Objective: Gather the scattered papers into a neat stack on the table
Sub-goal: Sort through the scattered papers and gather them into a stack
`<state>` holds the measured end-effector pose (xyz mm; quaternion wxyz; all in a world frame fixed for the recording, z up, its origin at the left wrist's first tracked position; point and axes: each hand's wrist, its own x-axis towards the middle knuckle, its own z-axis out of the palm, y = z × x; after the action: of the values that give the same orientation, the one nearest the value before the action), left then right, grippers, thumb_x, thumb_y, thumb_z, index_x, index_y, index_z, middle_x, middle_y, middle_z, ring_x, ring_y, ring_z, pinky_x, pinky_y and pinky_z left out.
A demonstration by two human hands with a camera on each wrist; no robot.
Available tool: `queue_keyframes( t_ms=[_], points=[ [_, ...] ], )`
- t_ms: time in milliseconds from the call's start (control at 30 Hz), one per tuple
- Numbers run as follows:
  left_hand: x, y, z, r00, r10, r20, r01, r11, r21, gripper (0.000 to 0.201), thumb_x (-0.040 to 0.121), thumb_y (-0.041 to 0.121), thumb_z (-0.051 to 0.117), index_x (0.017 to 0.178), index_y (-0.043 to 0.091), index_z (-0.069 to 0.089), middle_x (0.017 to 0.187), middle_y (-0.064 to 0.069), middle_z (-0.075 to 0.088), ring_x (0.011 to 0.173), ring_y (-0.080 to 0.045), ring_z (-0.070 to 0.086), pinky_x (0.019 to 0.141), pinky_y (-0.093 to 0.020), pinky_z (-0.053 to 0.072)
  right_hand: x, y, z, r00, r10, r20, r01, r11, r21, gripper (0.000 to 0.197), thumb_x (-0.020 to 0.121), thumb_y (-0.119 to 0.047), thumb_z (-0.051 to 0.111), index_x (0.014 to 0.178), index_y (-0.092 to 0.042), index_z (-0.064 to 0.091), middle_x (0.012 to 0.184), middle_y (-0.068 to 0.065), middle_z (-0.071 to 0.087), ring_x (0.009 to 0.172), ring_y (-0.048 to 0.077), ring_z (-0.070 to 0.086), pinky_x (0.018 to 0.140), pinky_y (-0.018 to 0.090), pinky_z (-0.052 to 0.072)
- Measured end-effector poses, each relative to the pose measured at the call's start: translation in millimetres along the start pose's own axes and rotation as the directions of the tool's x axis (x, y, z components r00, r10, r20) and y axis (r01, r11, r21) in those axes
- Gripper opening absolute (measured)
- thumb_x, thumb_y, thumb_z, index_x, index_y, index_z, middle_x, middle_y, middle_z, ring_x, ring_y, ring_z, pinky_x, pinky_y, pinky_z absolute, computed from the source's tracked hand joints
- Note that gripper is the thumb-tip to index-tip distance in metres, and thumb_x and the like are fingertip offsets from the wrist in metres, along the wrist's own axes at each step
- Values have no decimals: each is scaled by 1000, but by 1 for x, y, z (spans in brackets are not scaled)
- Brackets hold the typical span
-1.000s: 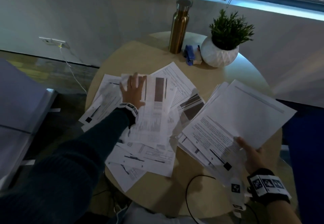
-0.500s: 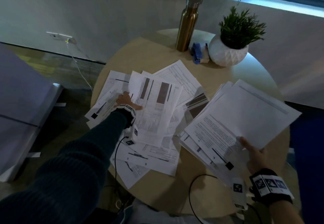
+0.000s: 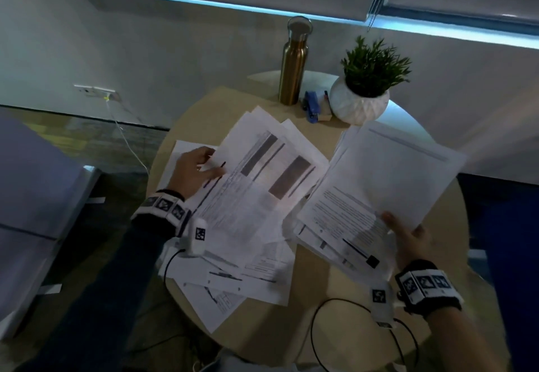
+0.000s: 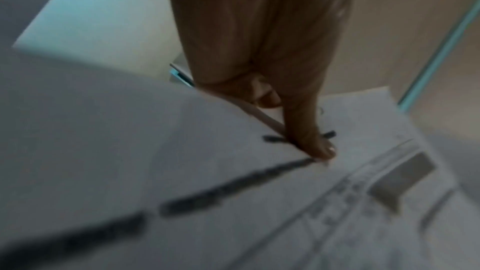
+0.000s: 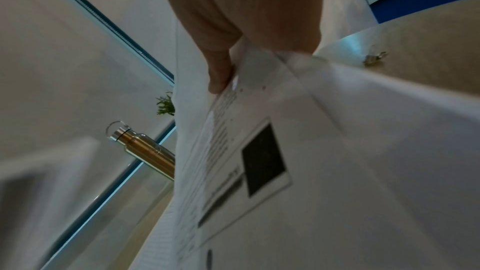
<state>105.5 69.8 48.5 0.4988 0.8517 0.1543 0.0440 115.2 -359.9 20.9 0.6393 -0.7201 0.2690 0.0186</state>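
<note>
Printed papers cover the round wooden table (image 3: pixel 326 281). My left hand (image 3: pixel 198 167) pinches the left edge of a bunch of sheets with dark bars (image 3: pixel 262 179), thumb on top (image 4: pixel 315 147), and holds them raised over the pile. My right hand (image 3: pixel 408 237) grips the near corner of a gathered stack of papers (image 3: pixel 379 185), lifted at the table's right; its thumb (image 5: pixel 221 73) lies on the top sheet. Several loose sheets (image 3: pixel 233 278) still lie spread at the table's near left, and one sheet (image 3: pixel 186 150) lies flat under my left hand.
A gold bottle (image 3: pixel 293 62), a blue stapler (image 3: pixel 312 106) and a white potted plant (image 3: pixel 361 94) stand at the table's far edge. A black cable (image 3: pixel 318 313) loops over the near edge. A grey seat (image 3: pixel 35 196) is to the left, a blue one (image 3: pixel 510 226) to the right.
My left hand went from lying flat on the papers to pinching a bunch and lifting and sliding it toward the right-hand stack. The right hand kept hold of its stack.
</note>
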Motion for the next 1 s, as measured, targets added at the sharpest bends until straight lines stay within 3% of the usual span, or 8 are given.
queue_keyframes(
  t_ms=[100, 233, 400, 500, 600, 700, 800, 1000],
  points=[
    [-4, 21, -14, 995, -12, 97, 27, 987, -158, 23, 76, 10, 73, 86, 29, 63, 69, 33, 68, 69, 12, 63, 61, -4, 47, 0, -11, 11, 998, -68, -6, 68, 998, 7, 31, 80, -11, 71, 103, 8, 62, 106, 26, 66, 95, 37, 64, 80, 39, 49],
    [-8, 39, 39, 996, -1, 94, 24, 970, -240, 17, 77, 18, 73, 68, 13, 61, 55, 15, 60, 55, 2, 54, 55, -10, 41, -9, -27, 43, 993, -74, 96, 75, 997, -4, 14, 80, -8, 71, 90, -7, 61, 87, 12, 67, 81, 28, 62, 76, 38, 50],
    [-21, 29, 111, 989, -125, 77, 144, 923, -358, 64, 70, 48, 72, 113, 10, 45, 117, -13, 55, 99, -23, 60, 79, -33, 52, -21, -33, 67, 942, 16, 335, 0, 999, -46, 13, 90, 1, 53, 101, -7, 54, 101, 17, 66, 76, 24, 65, 78, 45, 55],
    [-34, 27, 123, 979, -194, 65, 204, 898, -391, 66, 72, 35, 76, 115, 17, 30, 112, -11, 55, 91, -25, 59, 78, -37, 51, -29, -40, 64, 907, -45, 419, 26, 998, 51, 28, 98, -29, 43, 96, -12, 65, 95, 12, 69, 73, 12, 71, 60, 28, 58],
    [-43, 27, 131, 951, -293, -101, 249, 916, -316, 66, 72, 39, 76, 120, 14, 38, 108, -7, 61, 94, -24, 61, 84, -38, 53, -33, -35, 58, 833, -71, 549, -17, 988, 153, 52, 93, -53, 32, 118, -18, 61, 103, 0, 74, 91, 17, 71, 65, 27, 57],
    [-45, 24, 140, 948, -309, -80, 288, 936, -204, 55, 81, 46, 62, 119, 10, 45, 109, -11, 63, 98, -26, 60, 87, -38, 49, -35, -14, 54, 857, -116, 503, 111, 993, 41, 36, 82, -24, 68, 116, -21, 57, 100, 0, 72, 93, 26, 70, 64, 28, 58],
    [-36, 7, 140, 946, -316, 69, 319, 947, -31, 44, 90, 40, 53, 117, 6, 49, 115, -18, 59, 103, -29, 57, 85, -33, 43, -28, 3, 45, 913, -171, 369, 207, 976, -61, 35, 86, -4, 62, 114, -22, 55, 103, 2, 66, 95, 27, 65, 63, 25, 57],
    [-3, -26, 116, 668, -736, -112, 730, 618, 292, 104, 80, 59, 57, 146, 0, 2, 154, -24, 9, 139, -40, 20, 110, -51, 22, -17, 14, 8, 974, -155, 165, 175, 978, -110, 26, 88, -1, 58, 113, -5, 58, 99, 14, 63, 91, 30, 62, 55, 14, 55]
  ],
)
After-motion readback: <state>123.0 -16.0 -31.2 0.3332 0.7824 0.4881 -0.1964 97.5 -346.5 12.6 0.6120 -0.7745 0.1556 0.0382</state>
